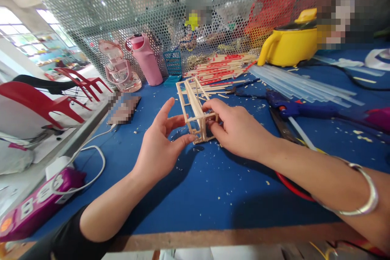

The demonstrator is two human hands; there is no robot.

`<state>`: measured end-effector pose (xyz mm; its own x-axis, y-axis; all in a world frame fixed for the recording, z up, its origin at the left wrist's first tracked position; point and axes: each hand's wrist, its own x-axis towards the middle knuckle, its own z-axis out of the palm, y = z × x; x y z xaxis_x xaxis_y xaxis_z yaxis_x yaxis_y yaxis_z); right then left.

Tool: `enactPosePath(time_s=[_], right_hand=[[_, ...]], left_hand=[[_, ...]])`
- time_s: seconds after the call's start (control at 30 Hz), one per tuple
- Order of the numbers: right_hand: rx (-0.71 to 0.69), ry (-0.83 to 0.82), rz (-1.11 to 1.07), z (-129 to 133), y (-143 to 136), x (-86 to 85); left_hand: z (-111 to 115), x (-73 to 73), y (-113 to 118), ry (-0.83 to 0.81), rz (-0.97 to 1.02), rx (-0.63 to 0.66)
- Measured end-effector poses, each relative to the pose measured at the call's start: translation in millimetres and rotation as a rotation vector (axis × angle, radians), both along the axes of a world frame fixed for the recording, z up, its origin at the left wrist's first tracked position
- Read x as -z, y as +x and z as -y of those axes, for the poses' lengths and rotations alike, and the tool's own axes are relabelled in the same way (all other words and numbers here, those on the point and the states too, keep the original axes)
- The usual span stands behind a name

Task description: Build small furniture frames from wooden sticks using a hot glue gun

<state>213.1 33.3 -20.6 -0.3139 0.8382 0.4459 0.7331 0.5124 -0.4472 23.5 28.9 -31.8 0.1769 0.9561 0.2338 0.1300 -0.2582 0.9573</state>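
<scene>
A small frame of thin wooden sticks (196, 109) is held between my two hands over the blue table. On its left side, my left hand (161, 142) touches the near lower corner with the thumb and a finger, while the index finger is raised. My right hand (236, 128) pinches the frame from the right, its thumb and fingers at the near end. Parts of those fingertips are hidden behind the sticks. Just beyond the frame lies a pile of loose sticks with red marks (221, 67).
A blue glue gun (295, 107), pliers (251, 92) and clear glue sticks (301, 83) lie right, beside a yellow pot (289, 44). Pink bottle (148, 59) and clear bottle (122, 73) stand back left. A purple power strip (42, 205) with a white cable lies left.
</scene>
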Motion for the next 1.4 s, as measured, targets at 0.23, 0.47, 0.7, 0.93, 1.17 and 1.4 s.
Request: enactPosePath(time_s=[0.23, 0.47, 0.7, 0.93, 1.17, 1.4], right_hand=[[0.002, 0.017, 0.0, 2, 0, -0.7], [-0.002, -0.013, 0.008, 0, 0, -1.4], [-0.025, -0.046, -0.035, 1, -1, -1.8], [0.02, -0.145, -0.223, 7, -11, 1.1], [0.02, -0.112, -0.175, 6, -12, 3.6], [0.014, -0.082, -0.12, 5, -12, 3.5]], left_hand=[[0, 1.4, 7, -0.006, -0.059, -0.01], [-1, 2.0, 6, 0.0, -0.079, 0.009], [-3, 4.6, 2, 0.024, -0.14, -0.027], [-5, 6.8, 0, 0.042, -0.14, -0.027], [-4, 6.6, -1, 0.017, -0.115, -0.022], [-4, 6.6, 1, 0.012, -0.11, -0.028]])
